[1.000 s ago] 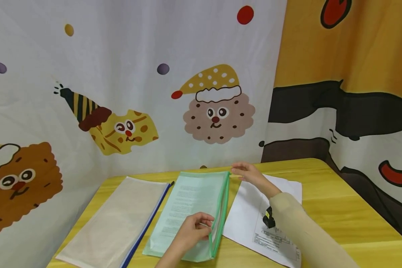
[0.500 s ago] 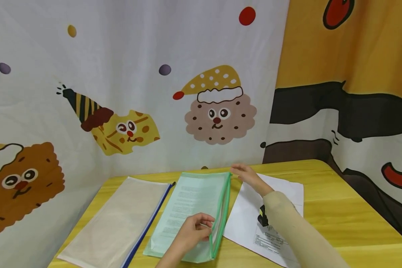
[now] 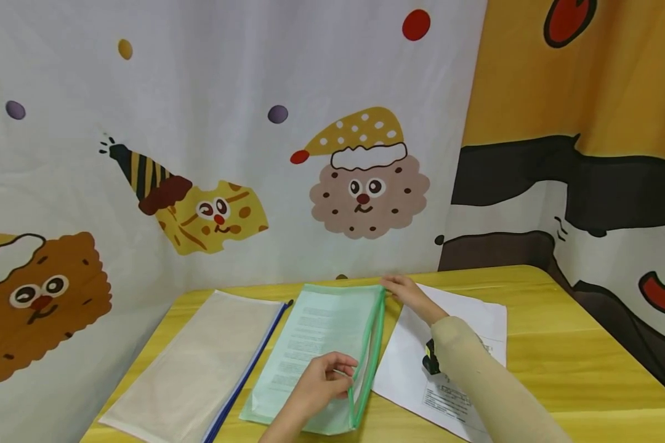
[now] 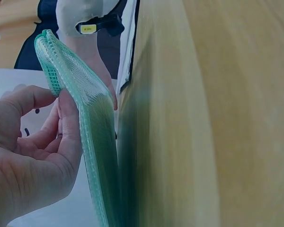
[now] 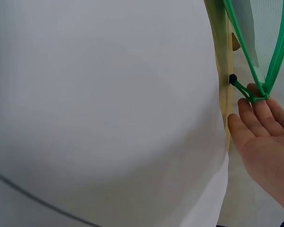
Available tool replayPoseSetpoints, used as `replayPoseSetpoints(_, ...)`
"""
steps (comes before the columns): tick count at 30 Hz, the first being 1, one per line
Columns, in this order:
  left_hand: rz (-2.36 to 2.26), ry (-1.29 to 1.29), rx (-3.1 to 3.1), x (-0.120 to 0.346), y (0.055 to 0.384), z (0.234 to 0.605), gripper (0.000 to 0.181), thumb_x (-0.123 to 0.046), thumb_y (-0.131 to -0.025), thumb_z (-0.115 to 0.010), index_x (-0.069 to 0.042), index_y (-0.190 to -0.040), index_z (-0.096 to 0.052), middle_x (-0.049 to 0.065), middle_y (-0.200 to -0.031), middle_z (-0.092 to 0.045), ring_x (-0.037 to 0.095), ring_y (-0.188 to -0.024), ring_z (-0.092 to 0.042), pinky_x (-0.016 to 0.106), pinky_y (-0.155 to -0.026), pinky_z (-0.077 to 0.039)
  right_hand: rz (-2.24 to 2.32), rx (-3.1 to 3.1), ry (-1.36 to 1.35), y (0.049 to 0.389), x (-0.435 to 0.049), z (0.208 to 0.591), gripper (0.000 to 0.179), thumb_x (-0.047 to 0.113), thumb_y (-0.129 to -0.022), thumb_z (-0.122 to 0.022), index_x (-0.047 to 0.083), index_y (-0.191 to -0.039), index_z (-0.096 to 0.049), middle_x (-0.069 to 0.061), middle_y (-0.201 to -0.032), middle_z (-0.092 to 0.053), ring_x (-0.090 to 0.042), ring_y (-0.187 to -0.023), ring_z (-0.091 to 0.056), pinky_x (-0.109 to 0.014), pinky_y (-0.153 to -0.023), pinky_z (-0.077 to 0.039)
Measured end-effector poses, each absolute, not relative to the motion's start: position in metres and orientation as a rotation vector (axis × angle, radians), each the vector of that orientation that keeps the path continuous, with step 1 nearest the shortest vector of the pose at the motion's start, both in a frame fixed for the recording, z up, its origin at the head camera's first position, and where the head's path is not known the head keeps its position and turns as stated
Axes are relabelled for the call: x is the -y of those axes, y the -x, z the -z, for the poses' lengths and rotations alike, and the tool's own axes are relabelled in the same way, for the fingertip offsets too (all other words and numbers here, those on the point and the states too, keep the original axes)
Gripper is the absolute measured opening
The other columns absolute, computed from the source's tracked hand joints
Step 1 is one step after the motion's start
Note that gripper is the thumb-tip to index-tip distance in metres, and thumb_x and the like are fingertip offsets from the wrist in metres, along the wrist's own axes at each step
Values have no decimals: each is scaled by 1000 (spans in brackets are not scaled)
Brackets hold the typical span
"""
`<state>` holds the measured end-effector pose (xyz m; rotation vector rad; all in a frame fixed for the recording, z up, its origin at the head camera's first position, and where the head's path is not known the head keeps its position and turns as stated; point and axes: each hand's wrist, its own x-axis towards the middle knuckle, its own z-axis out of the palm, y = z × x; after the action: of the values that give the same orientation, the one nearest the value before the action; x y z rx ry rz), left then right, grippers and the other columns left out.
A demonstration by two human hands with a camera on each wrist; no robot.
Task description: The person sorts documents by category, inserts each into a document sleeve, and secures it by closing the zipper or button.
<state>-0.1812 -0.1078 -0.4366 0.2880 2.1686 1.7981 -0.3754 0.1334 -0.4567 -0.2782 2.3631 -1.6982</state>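
Observation:
A mint-green mesh zip pouch (image 3: 316, 332) with printed sheets inside lies on the table, its zip side parted along the right edge. My left hand (image 3: 324, 384) pinches the near part of that edge between thumb and fingers; the left wrist view shows the green rim (image 4: 68, 75) between them. At the far right corner, my right hand (image 3: 412, 296) touches the zip's end with fingers extended. In the right wrist view a green cord loop with a black tip (image 5: 233, 79) hangs at the corner, over the fingers (image 5: 260, 116).
A pale pouch with a blue zip (image 3: 199, 363) lies to the left. White printed papers (image 3: 401, 369) spread to the right, partly under the right forearm. The yellow wood-look table (image 3: 576, 344) ends at a cartoon-printed curtain (image 3: 227, 123).
My right hand draws back slightly from the pouch's far corner, then comes down to touch it. My left hand keeps its pinch. The head view shifts slightly.

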Motion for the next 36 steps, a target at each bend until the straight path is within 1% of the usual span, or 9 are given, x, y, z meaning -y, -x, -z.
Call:
replayPoseSetpoints(8,-1819,-313,-2192,108,183,440,24,-2,-84,-63,-1,-108,-63,7,-92,-61,13,-75,-59,30,-64,-55,1742,-2323,210,381,-134,457,51,29,-100,-44,-6,-137,-41,-25,-137,-45,-37,-125,-45,-46,-105,-38)
replayPoseSetpoints(12,-1821,-308,-2189,110,183,442,24,-1,-84,-63,-1,-108,-63,6,-92,-60,13,-75,-59,32,-64,-55,1731,-2348,219,383,-136,455,46,25,-101,-43,-6,-134,-46,-24,-125,-54,-35,-114,-52,-44,-99,-44)
replayPoseSetpoints(15,-1816,-302,-2188,110,183,442,24,-2,-85,-63,-1,-109,-63,6,-92,-60,13,-75,-59,32,-65,-55,1704,-2393,185,383,-136,455,44,27,-100,-45,-4,-131,-51,-20,-119,-59,-31,-106,-57,-41,-92,-48)
replayPoseSetpoints(19,-1807,-301,-2186,110,181,440,24,-3,-85,-62,-1,-109,-63,7,-93,-60,14,-75,-59,32,-65,-55,1707,-2393,142,384,-136,456,45,27,-100,-46,-6,-130,-51,-22,-119,-58,-26,-97,-62,-40,-88,-51)
replayPoseSetpoints(22,-1805,-296,-2179,110,180,439,24,-3,-85,-62,0,-109,-63,7,-93,-60,14,-75,-59,32,-65,-55,1742,-2341,130,385,-137,457,46,25,-100,-45,-9,-131,-48,-25,-120,-56,-22,-89,-62,-39,-87,-52)
replayPoseSetpoints(25,-1799,-295,-2176,110,180,439,24,-3,-85,-62,-1,-109,-63,7,-94,-60,14,-76,-59,31,-65,-55,1774,-2275,80,386,-138,457,47,24,-100,-46,-8,-133,-45,-23,-120,-53,-20,-89,-59,-37,-86,-52)
replayPoseSetpoints(31,-1764,-293,-2181,112,179,440,22,-3,-86,-62,-1,-108,-63,8,-95,-60,15,-78,-60,33,-66,-55,1782,-2181,29,384,-139,453,53,27,-99,-48,-5,-140,-36,-24,-133,-44,-27,-106,-55,-37,-89,-52)
replayPoseSetpoints(33,-1744,-285,-2188,112,179,441,21,-2,-86,-63,-1,-107,-63,7,-94,-61,15,-78,-60,33,-65,-55,1783,-2159,19,383,-139,451,52,27,-99,-49,-4,-139,-38,-22,-130,-48,-26,-103,-57,-35,-87,-52)
replayPoseSetpoints(36,-1712,-283,-2203,112,179,443,20,-1,-86,-62,-2,-106,-64,7,-93,-61,14,-77,-59,32,-64,-55,1774,-2150,15,382,-138,448,49,26,-98,-49,-4,-136,-43,-17,-119,-54,-20,-93,-60,-31,-82,-54)
